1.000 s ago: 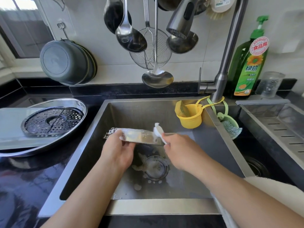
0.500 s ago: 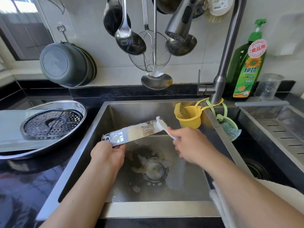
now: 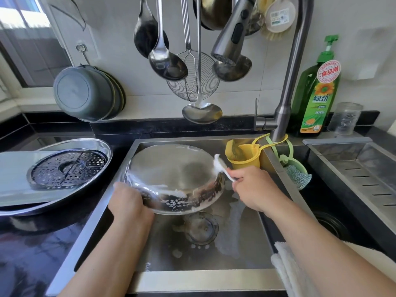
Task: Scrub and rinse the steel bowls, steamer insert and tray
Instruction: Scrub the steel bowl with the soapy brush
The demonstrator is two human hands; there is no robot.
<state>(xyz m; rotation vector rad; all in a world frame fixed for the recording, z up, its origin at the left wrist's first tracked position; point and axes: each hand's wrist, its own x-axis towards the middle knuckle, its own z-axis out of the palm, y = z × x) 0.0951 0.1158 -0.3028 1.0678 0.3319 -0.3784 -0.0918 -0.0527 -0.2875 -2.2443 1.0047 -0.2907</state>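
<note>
Head view: scrubbing step in progress over the sink (image 3: pixel 278 168).
Left hand (image 3: pixel 128 202) gripping the rim of the steel bowl (image 3: pixel 171 174), upturned and sudsy; right hand (image 3: pixel 255 189) pinching a white scrubber (image 3: pixel 219 166) against its edge. Next, probably: rinsing under the faucet (image 3: pixel 230 37), steamer insert (image 3: pixel 68 170) and tray (image 3: pixel 102 185) waiting on the tabletop (image 3: pixel 32 243).

Daylight enters from the window (image 3: pixel 19 39) at upper left, and I see the scene brightly and evenly lit. Glare whitens the steel bowl (image 3: pixel 171 174) and the tray (image 3: pixel 102 146); the black countertop (image 3: pixel 32 243) mirrors the light. Straight lines bow toward the edges. The cloth (image 3: pixel 220 166) appears slightly blurred.
</note>
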